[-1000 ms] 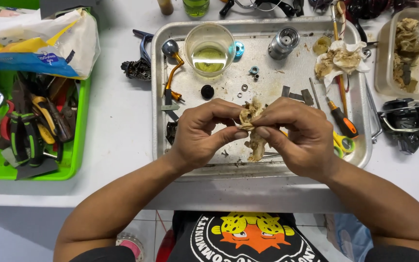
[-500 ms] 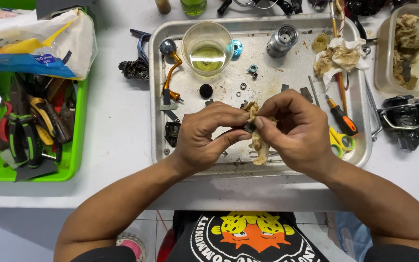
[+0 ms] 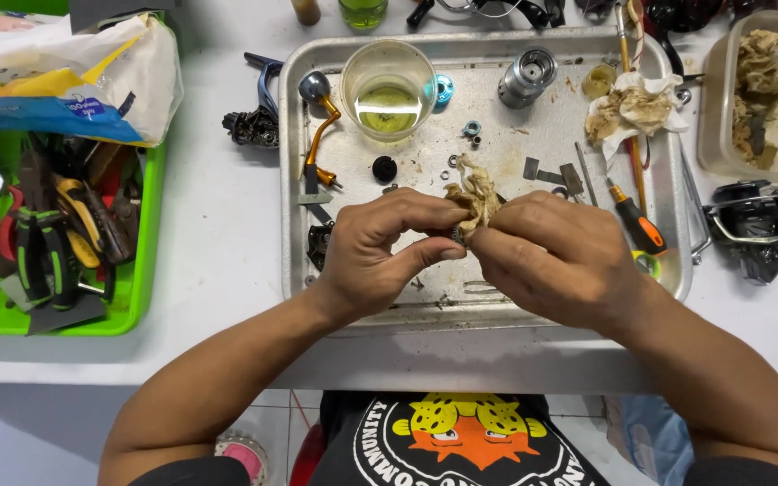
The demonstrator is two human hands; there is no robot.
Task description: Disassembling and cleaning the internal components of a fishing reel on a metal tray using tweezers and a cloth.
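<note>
- Risk of dropping: the small dark round metal part (image 3: pixel 457 234) sits only between fingertips, above the shallow silver metal tray (image 3: pixel 497 301). If the grip slips, I judge it can fall among the tiny washers and rings (image 3: pixel 472 130) on the tray floor and get mixed with them.
- Grease from the stained, crumpled beige tissue (image 3: pixel 473 196) can make the fingers slippery, which would cause such a slip.
- Clear plastic cup with yellowish liquid (image 3: pixel 388 90) stands near, behind the hands; a wide elbow or wrist move could tip it.
- Left hand (image 3: pixel 378 256) is bent at the wrist, thumb and forefinger pinched on the dark part, other fingers curled.
- Right hand (image 3: pixel 562 259) comes from the opposite side, knuckles up, fingers closed on the tissue and pressing it against the part.
- Both forearms rest low over the white table edge (image 3: pixel 227 355).
</note>
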